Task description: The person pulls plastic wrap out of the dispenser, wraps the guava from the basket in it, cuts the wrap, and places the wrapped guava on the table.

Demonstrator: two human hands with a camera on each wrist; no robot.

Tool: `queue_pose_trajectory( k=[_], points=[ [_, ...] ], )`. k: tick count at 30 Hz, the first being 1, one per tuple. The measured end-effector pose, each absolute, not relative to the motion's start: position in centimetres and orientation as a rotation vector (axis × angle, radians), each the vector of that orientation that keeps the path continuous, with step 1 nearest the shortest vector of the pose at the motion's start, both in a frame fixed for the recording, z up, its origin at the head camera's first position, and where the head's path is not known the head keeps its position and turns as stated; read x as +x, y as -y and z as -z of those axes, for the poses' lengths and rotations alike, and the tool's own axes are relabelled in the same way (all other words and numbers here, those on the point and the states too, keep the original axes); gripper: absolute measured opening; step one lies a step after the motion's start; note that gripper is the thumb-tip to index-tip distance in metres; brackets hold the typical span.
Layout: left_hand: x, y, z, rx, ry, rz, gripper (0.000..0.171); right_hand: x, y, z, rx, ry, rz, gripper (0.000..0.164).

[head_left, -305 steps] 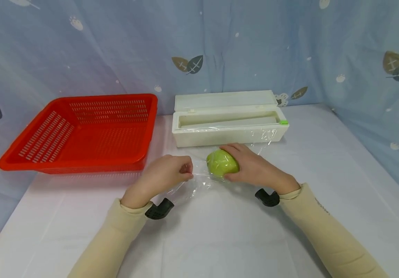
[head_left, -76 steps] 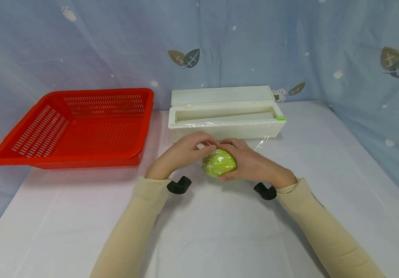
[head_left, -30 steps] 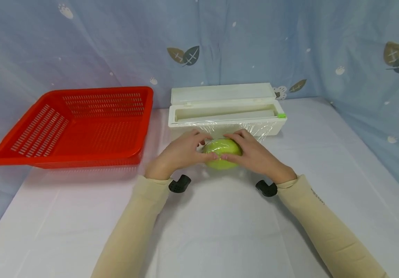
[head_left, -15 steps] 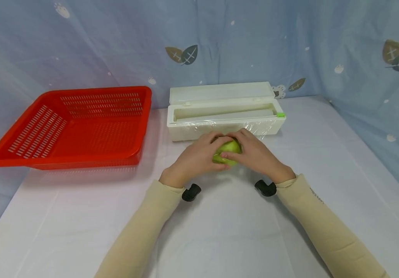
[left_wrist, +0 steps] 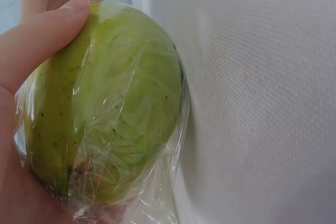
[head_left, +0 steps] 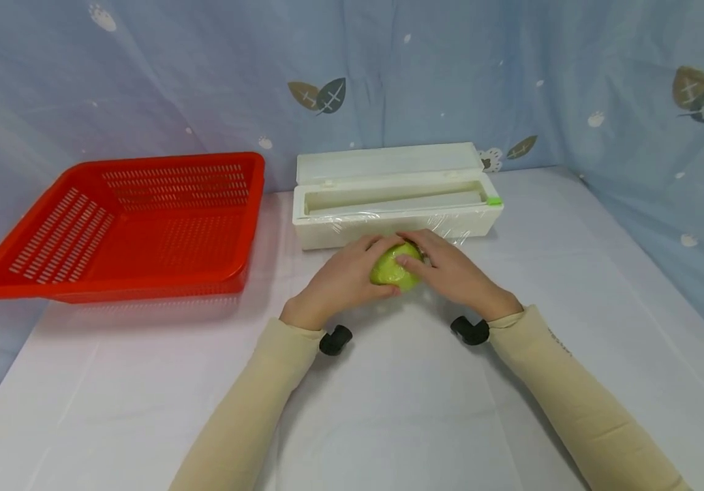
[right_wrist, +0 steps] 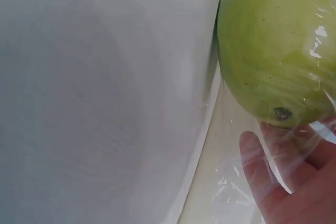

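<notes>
A green mango [head_left: 390, 271] wrapped in clear cling film lies close in front of the white cling film box [head_left: 397, 230]. My left hand [head_left: 345, 278] grips its left side. My right hand [head_left: 454, 271] holds it from the right, thumb laid over its top. In the left wrist view, crinkled film [left_wrist: 118, 114] clings to the mango and bunches at its lower end. The right wrist view shows my fingers [right_wrist: 257, 166] seen through loose film at the mango's end, near its dark stem spot. From the mango, film runs to the box front.
The box's lid [head_left: 388, 164] stands raised, and a pale roll [head_left: 413, 202] lies inside. A green clip [head_left: 495, 201] sits at its right end. A red perforated basket [head_left: 247, 239] stands to the left. A patterned blue cloth [head_left: 425, 82] hangs behind the white table [head_left: 401, 395].
My left hand has gone from the loose film at the left to gripping the mango. The film now wraps round it, and the mango has turned and shifted slightly between both hands.
</notes>
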State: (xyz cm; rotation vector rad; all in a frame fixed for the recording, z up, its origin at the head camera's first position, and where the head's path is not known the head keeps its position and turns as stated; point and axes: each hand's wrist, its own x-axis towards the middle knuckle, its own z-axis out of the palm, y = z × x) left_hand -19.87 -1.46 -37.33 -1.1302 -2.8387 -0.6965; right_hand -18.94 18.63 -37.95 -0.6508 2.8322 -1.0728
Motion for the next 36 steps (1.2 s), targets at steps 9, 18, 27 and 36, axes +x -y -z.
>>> queue_pose_trajectory(
  k=[9, 18, 27, 36],
  points=[
    [-20.2, 1.8, 37.5, -1.140, 2.844, 0.785, 0.073, -19.2, -19.4, 37.6, -0.568, -2.770, 1.194, 0.051],
    [-20.0, 1.9, 37.6, -1.115, 2.883, 0.834, 0.073, -19.4, -19.9, 37.9, -0.576, -2.848, 1.166, 0.043],
    [-20.5, 2.1, 37.8, -1.143, 2.864, 0.894, 0.072, -19.8, -20.6, 37.6, -0.565, -2.876, 1.178, 0.038],
    [-20.4, 2.2, 38.0, -1.140, 2.859, 0.936, 0.072, -19.9, -21.7, 37.5, -0.435, -3.074, 1.332, 0.028]
  ],
)
